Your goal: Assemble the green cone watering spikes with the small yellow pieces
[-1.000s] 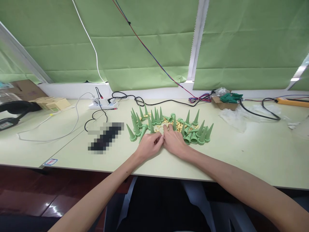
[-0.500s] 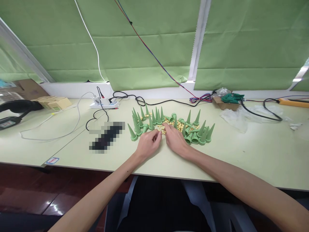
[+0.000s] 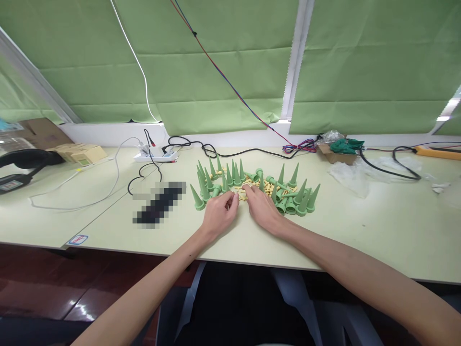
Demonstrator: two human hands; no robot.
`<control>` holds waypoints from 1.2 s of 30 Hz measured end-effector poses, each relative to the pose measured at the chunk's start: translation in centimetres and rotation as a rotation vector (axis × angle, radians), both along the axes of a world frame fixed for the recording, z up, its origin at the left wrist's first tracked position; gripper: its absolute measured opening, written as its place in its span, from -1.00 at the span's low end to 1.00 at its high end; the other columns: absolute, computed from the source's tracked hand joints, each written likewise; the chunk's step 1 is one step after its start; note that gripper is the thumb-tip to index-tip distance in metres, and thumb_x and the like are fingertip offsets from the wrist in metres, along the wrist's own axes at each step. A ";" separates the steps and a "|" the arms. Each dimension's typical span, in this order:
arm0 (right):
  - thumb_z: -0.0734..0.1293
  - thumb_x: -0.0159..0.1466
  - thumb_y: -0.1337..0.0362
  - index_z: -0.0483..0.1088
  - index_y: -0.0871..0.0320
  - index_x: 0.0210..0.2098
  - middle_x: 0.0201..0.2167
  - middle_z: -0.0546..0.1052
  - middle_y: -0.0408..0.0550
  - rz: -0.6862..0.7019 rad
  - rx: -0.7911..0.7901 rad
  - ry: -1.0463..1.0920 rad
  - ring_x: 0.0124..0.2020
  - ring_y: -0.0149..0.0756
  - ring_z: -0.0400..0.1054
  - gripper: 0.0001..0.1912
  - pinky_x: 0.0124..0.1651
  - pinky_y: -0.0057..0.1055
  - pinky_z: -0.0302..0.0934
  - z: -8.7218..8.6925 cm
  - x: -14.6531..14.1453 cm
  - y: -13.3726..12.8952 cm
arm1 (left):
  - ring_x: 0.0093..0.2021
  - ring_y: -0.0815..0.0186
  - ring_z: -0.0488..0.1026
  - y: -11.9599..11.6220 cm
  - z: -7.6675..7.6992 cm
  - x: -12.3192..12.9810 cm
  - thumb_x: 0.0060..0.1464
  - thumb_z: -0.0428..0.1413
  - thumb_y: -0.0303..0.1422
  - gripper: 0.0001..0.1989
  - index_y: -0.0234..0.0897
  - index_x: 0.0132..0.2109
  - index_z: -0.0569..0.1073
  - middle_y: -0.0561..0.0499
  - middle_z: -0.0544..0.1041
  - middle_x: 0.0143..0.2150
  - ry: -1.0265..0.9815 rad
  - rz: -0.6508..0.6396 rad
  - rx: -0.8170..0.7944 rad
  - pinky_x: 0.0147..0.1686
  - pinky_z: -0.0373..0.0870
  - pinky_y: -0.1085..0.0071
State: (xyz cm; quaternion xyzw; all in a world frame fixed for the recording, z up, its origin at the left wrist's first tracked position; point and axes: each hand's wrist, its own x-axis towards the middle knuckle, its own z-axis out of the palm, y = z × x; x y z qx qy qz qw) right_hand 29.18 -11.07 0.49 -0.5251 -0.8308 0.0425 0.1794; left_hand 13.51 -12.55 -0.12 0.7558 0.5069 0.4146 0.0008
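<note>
My left hand (image 3: 219, 212) rests on the table with its fingers curled and thumb pressed to them; anything pinched inside is hidden. My right hand (image 3: 263, 207) is just right of it, its fingers reaching forward over small yellow T-shaped pieces (image 3: 242, 191), the fingertips touching or just above them. More yellow pieces (image 3: 268, 187) lie heaped beyond the right hand. Around the heap are several green cone-shaped plastic spikes with collars. A group of upright green spikes (image 3: 205, 185) stands at the left. Others, upright and lying (image 3: 291, 206), are at the right.
A blurred dark object (image 3: 158, 204) lies left of my hands. Behind are a white power strip (image 3: 156, 154) and a black cable (image 3: 245, 152). A small carton (image 3: 336, 154) and clear plastic bags (image 3: 351, 175) are at the right. Headphones (image 3: 30, 158) sit far left.
My left hand has shifted slightly left, away from the right fingertips. The yellow pieces between the hands look slightly rearranged. My right hand is almost in the same place.
</note>
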 end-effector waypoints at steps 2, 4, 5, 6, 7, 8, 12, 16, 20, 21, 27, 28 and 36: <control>0.07 0.33 0.51 0.20 0.14 0.11 -0.07 0.41 0.11 0.000 -0.003 0.024 -0.19 -0.14 0.43 -0.60 -0.21 -0.30 0.27 0.0 0.0 0.1 | -0.62 0.44 0.14 0.0 0.0 0.0 0.24 -0.05 -0.28 -0.64 -0.26 -0.53 0.24 0.13 0.23 -0.65 -0.005 0.008 0.000 -0.52 0.10 0.43; 0.07 0.35 0.48 0.22 0.15 0.12 -0.03 0.41 0.11 0.004 0.015 0.086 -0.14 -0.14 0.42 -0.62 -0.16 -0.29 0.28 0.0 0.0 0.1 | -0.62 0.44 0.14 0.0 0.1 0.0 0.25 -0.05 -0.27 -0.64 -0.26 -0.52 0.25 0.13 0.22 -0.65 -0.014 0.022 0.004 -0.51 0.11 0.43; 0.07 0.37 0.46 0.22 0.15 0.11 -0.02 0.41 0.11 0.012 0.032 0.134 -0.12 -0.15 0.42 -0.64 -0.14 -0.29 0.28 0.0 0.0 0.1 | -0.62 0.44 0.15 0.0 0.1 0.0 0.25 -0.05 -0.27 -0.64 -0.26 -0.52 0.25 0.13 0.23 -0.65 -0.020 0.030 0.007 -0.51 0.11 0.43; 0.07 0.38 0.43 0.23 0.15 0.11 -0.01 0.41 0.11 0.027 0.056 0.194 -0.10 -0.16 0.41 -0.66 -0.12 -0.29 0.28 0.1 0.0 0.1 | -0.62 0.44 0.15 0.0 0.1 0.0 0.25 -0.05 -0.27 -0.65 -0.26 -0.51 0.26 0.13 0.23 -0.64 -0.028 0.037 0.009 -0.51 0.12 0.43; 0.06 0.40 0.40 0.24 0.16 0.10 0.00 0.41 0.10 0.051 0.083 0.264 -0.08 -0.17 0.40 -0.67 -0.09 -0.29 0.29 0.0 0.0 0.1 | -0.62 0.45 0.15 0.0 0.1 0.0 0.25 -0.05 -0.28 -0.67 -0.26 -0.48 0.27 0.13 0.24 -0.64 -0.038 0.042 0.007 -0.51 0.12 0.44; 0.06 0.41 0.37 0.25 0.16 0.09 -0.01 0.41 0.10 0.081 0.112 0.339 -0.07 -0.19 0.39 -0.69 -0.06 -0.29 0.29 0.0 -0.1 0.2 | -0.62 0.45 0.16 -0.1 0.2 0.0 0.25 -0.05 -0.28 -0.70 -0.26 -0.45 0.29 0.14 0.26 -0.63 -0.052 0.043 0.002 -0.51 0.12 0.44; 0.08 0.41 0.33 0.29 0.20 -0.02 -0.08 0.44 0.06 0.188 0.188 0.636 -0.07 -0.26 0.37 -0.76 0.00 -0.31 0.29 -0.4 -0.3 0.4 | -0.63 0.46 0.21 -0.2 0.2 0.0 0.21 0.00 -0.30 -0.87 -0.24 -0.28 0.34 0.17 0.33 -0.58 -0.103 0.012 -0.057 -0.52 0.16 0.47; 0.10 0.41 0.25 0.29 0.17 -0.05 -0.12 0.44 0.05 0.186 0.094 0.818 -0.12 -0.28 0.38 -0.78 -0.11 -0.34 0.36 -0.6 -0.4 0.5 | -0.60 0.45 0.28 -0.2 0.2 0.1 0.15 0.05 -0.32 -0.90 -0.23 -0.20 0.36 0.17 0.37 -0.57 -0.046 -0.020 -0.100 -0.48 0.20 0.47; 0.12 0.39 0.22 0.29 0.15 -0.07 -0.12 0.46 0.04 0.187 0.035 0.857 -0.11 -0.27 0.39 -0.79 -0.13 -0.36 0.37 -0.4 -0.3 0.4 | -0.58 0.42 0.31 -0.1 0.2 0.1 0.18 0.02 -0.30 -0.86 -0.23 -0.15 0.39 0.15 0.38 -0.56 0.000 -0.049 -0.128 -0.47 0.19 0.46; 0.13 0.39 0.23 0.29 0.15 -0.09 -0.13 0.46 0.03 0.196 0.040 0.859 -0.11 -0.29 0.39 -0.80 -0.12 -0.36 0.36 -0.4 -0.3 0.4 | -0.59 0.42 0.30 -0.1 0.2 0.1 0.20 0.00 -0.30 -0.85 -0.24 -0.15 0.40 0.15 0.38 -0.56 0.010 -0.059 -0.131 -0.47 0.18 0.45; 0.13 0.39 0.25 0.31 0.15 -0.11 -0.16 0.47 0.00 0.217 0.061 0.837 -0.13 -0.31 0.38 -0.81 -0.11 -0.39 0.32 -0.4 -0.3 0.4 | -0.58 0.41 0.29 0.1 0.1 -0.1 0.28 -0.07 -0.27 -0.79 -0.24 -0.17 0.42 0.12 0.40 -0.55 0.044 -0.081 -0.140 -0.45 0.17 0.45; 0.12 0.40 0.25 0.32 0.15 -0.12 -0.16 0.47 0.00 0.212 0.063 0.816 -0.12 -0.30 0.38 -0.80 -0.09 -0.38 0.31 -0.4 -0.3 0.3 | -0.57 0.40 0.30 0.1 0.1 -0.2 0.28 -0.07 -0.27 -0.78 -0.24 -0.18 0.42 0.11 0.42 -0.54 0.043 -0.079 -0.137 -0.44 0.17 0.45; 0.08 0.42 0.25 0.40 0.14 -0.14 -0.16 0.46 -0.02 0.208 0.100 0.718 -0.11 -0.29 0.35 -0.73 -0.03 -0.36 0.27 -0.2 -0.2 0.0 | -0.50 0.39 0.36 0.4 -0.2 -0.4 0.29 -0.09 -0.33 -0.80 -0.23 -0.15 0.42 0.06 0.53 -0.37 0.061 -0.072 -0.115 -0.39 0.21 0.45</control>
